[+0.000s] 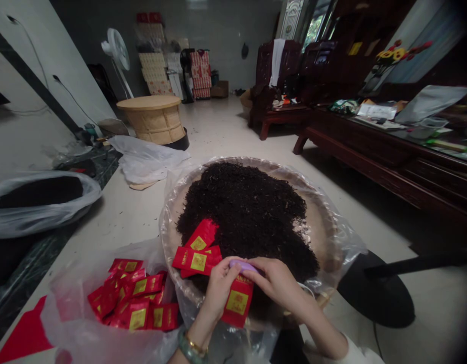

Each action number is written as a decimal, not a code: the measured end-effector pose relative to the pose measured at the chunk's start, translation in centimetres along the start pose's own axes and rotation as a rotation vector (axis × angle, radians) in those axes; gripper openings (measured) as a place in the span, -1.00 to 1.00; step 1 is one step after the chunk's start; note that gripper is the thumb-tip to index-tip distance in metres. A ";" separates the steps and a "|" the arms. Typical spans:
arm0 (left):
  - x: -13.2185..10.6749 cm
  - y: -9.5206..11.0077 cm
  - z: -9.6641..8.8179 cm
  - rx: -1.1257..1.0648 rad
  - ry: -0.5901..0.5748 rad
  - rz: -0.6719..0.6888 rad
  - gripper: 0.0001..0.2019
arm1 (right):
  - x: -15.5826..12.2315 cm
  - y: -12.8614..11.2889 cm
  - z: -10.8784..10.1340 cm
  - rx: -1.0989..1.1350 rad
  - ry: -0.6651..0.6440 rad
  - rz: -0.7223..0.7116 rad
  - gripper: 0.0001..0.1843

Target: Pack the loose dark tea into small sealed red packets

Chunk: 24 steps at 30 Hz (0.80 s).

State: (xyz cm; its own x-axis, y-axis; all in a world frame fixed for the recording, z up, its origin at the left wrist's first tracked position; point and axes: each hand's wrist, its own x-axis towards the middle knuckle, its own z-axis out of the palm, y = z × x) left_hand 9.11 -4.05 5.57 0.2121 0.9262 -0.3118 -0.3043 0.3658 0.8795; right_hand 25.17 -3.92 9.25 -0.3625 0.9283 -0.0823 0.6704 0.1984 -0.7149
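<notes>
Between my two hands a red tea packet [237, 303] with a gold label hangs upright. A small smooth purple device [243, 265] lies across its top edge. My left hand [221, 283] is closed at the packet's upper left corner, its thumb at the device's left end. My right hand [275, 278] is closed around the device's right end; some fingertips are hidden. Just beyond, more red packets [198, 261] rest on dark loose tea leaves [244, 207] in a round, plastic-lined basket tray [328, 217].
Left of the tray, a clear plastic bag [74, 303] holds several red packets. Farther left is an open bag of dark leaves [40, 192]. A black round stand base [377, 293] is at right, near a dark wooden table [355, 146]. A woven drum-shaped stool [153, 119] stands behind.
</notes>
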 end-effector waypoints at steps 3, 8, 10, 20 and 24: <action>0.0 0.0 0.0 0.023 0.004 -0.001 -0.56 | 0.0 -0.1 0.0 0.006 0.002 -0.004 -0.55; 0.1 -0.2 -0.2 0.020 -0.004 -0.025 -0.56 | 0.0 0.2 0.2 -0.006 0.020 0.000 -0.60; 0.1 -0.3 -0.4 0.026 -0.013 -0.043 -0.53 | 0.0 0.3 0.3 -0.031 0.034 0.014 -0.61; -0.1 -0.2 -1.0 0.103 -0.096 -0.100 -0.59 | 0.1 0.7 -0.1 0.172 0.076 0.053 -0.62; -0.2 0.1 -1.0 0.069 -0.107 -0.118 -0.59 | 0.2 1.0 -0.8 0.187 0.135 0.085 -0.60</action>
State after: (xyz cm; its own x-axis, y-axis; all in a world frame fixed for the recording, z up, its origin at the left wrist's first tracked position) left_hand 8.17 -4.09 5.33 0.3417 0.8607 -0.3773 -0.2080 0.4608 0.8628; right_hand 26.24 -3.26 9.04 -0.2118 0.9752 -0.0634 0.5591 0.0677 -0.8263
